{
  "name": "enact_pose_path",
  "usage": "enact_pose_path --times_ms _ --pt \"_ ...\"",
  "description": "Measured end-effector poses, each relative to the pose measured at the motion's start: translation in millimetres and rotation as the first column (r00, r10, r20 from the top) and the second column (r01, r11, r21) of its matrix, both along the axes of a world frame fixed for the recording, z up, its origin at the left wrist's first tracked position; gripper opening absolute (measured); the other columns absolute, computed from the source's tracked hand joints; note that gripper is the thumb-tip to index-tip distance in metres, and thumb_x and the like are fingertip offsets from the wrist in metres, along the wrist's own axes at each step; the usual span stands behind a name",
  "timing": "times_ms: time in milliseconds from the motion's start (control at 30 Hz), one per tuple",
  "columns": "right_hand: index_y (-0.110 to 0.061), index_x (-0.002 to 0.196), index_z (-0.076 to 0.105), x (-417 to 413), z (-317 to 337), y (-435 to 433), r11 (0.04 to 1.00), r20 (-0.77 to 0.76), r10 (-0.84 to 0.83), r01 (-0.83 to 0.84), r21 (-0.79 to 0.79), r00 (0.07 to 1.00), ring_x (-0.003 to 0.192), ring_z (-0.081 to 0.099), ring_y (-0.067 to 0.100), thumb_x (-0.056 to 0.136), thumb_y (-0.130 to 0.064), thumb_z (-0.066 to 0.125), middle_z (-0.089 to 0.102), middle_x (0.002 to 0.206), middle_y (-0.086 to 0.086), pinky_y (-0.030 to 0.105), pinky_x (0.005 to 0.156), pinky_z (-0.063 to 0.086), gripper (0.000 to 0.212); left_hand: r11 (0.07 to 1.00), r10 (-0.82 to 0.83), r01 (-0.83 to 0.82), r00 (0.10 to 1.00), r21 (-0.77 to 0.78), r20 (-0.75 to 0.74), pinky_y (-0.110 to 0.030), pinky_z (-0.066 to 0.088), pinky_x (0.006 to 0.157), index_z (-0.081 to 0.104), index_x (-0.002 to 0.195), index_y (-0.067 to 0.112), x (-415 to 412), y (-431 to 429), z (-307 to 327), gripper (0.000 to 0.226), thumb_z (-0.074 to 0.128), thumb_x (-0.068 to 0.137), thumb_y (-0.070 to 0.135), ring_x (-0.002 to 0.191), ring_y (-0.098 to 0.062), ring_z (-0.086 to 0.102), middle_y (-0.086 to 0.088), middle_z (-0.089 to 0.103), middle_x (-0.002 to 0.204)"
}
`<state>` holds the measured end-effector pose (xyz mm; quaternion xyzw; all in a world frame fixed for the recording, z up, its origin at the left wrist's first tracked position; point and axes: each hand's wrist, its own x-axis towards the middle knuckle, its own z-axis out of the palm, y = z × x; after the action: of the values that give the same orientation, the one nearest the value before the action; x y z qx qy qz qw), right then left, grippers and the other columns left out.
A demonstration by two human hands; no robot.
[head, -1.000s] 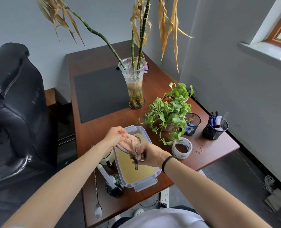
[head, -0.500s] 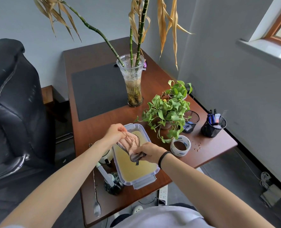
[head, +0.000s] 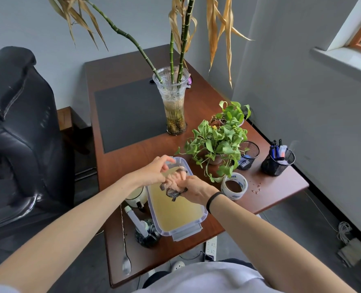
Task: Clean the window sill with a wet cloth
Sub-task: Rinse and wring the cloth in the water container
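A pinkish cloth with dark checked edging (head: 174, 182) is bunched between both hands over a clear plastic container (head: 197, 224) of yellowish water on the wooden desk (head: 133, 157). My left hand (head: 154, 171) grips the cloth's far end above the container's back rim. My right hand (head: 193, 190), with a black wristband, grips the near end, and a dark corner of cloth hangs below it. The white window sill (head: 344, 60) is at the upper right, well above and beyond the desk.
A glass vase with bamboo stalks (head: 173, 102), a leafy potted plant (head: 217, 144), two black mesh cups (head: 278, 160), a tape roll (head: 234, 186), a small bottle (head: 142, 226) and a long spoon (head: 125, 265) stand around the container. A black chair (head: 16, 123) stands left.
Both hands have drawn closer together with the cloth, bunching it up tighter over the container. The hanging end of the cloth is shorter than before.
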<state>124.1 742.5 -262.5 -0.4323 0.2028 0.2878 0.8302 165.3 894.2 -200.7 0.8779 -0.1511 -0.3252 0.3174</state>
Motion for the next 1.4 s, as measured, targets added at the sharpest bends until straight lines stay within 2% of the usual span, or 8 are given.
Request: enact_pose_path --times_ms 133,233,400,667,867,1000,1167,1400 --pt "0.0 0.074 0.054 1 -1 0 0.935 0.064 0.115 -0.086 -0.343 0.991 0.046 0.057 0.007 0.089 0.017 0.046 0.06 0.058 0.005 0.017 0.044 0.043 0.024 0.891 -0.362 0.343 0.932 0.298 0.011 -0.019 0.048 0.078 -0.006 0.15 0.03 -7 -2 -12 0.115 0.074 0.072 0.002 0.135 -0.023 0.026 0.01 0.0 0.151" --pt "0.001 0.077 0.054 2 0 2 0.895 0.092 0.186 -0.13 -0.426 0.978 0.056 0.06 0.012 0.089 0.017 0.044 0.061 0.061 0.006 0.021 0.05 0.046 0.022 0.885 -0.419 0.363 0.893 0.291 0.162 -0.029 0.036 0.101 -0.01 0.15 0.029 -15 -12 -23 0.124 0.083 0.067 0.02 0.14 -0.016 0.018 0.009 0.01 0.153" --pt "0.0 0.1 0.055 2 6 3 0.856 0.068 0.351 -0.291 -0.428 0.934 0.087 0.059 0.021 0.085 0.021 0.032 0.061 0.094 0.015 0.028 0.069 0.052 0.034 0.9 -0.393 0.302 0.874 0.313 0.285 -0.027 0.04 0.069 0.032 0.13 0.022 -22 -24 -33 0.073 0.077 0.073 0.027 0.099 -0.016 0.05 0.009 0.045 0.105" --pt "0.006 0.095 0.055 3 8 -11 0.887 -0.007 0.424 -0.416 -0.199 0.906 0.111 0.054 0.029 0.083 0.017 0.044 0.059 0.11 0.016 0.031 0.097 0.047 0.02 0.678 -0.57 0.245 0.771 0.693 0.284 -0.032 0.044 0.07 0.062 0.105 0.017 -18 -20 -30 0.021 0.051 0.086 0.017 0.092 -0.026 0.062 -0.004 0.065 0.1" --pt "0.001 0.129 0.038 2 12 2 0.619 -0.016 0.605 -0.483 -0.62 0.796 0.124 0.045 0.03 0.08 0.01 0.06 0.046 0.134 0.016 0.038 0.107 0.039 0.054 0.77 -0.394 0.168 0.884 0.615 0.253 -0.032 0.042 0.066 0.055 0.075 0.014 -10 -18 -41 0.011 0.051 0.085 0.015 0.077 -0.025 0.056 -0.006 0.058 0.08" --pt "-0.009 0.151 -0.007 -5 3 9 0.236 0.019 0.747 -0.238 -0.942 0.665 0.135 0.033 0.03 0.076 -0.004 0.073 0.03 0.148 0.014 0.035 0.108 0.034 0.11 0.852 -0.163 0.071 0.977 0.519 0.134 -0.023 0.037 0.045 0.054 0.07 0.01 -2 -18 -45 0.012 0.051 0.081 0.005 0.058 -0.023 0.058 -0.004 0.05 0.06" --pt "-0.015 0.149 0.012 -16 -15 2 0.0 0.121 0.909 0.288 -0.958 0.4 0.133 0.03 0.033 0.071 -0.005 0.071 0.027 0.145 0.015 0.043 0.11 0.031 0.098 0.945 0.072 0.033 0.949 0.325 -0.307 -0.017 0.029 0.04 0.053 0.087 0.014 5 -20 -38 0.01 0.051 0.082 0.006 0.04 -0.009 0.031 -0.002 0.043 0.063" --pt "-0.004 0.109 0.055 -14 -14 6 0.077 0.267 0.911 0.507 -0.858 0.314 0.075 0.053 0.027 0.067 -0.004 0.076 0.056 0.089 0.011 0.037 0.063 0.049 0.047 0.981 0.105 0.025 0.765 0.191 -0.636 -0.013 0.02 0.034 0.044 0.081 0.013 3 -19 -29 0.018 0.048 0.086 -0.004 0.037 -0.003 0.025 0.0 0.036 0.061"
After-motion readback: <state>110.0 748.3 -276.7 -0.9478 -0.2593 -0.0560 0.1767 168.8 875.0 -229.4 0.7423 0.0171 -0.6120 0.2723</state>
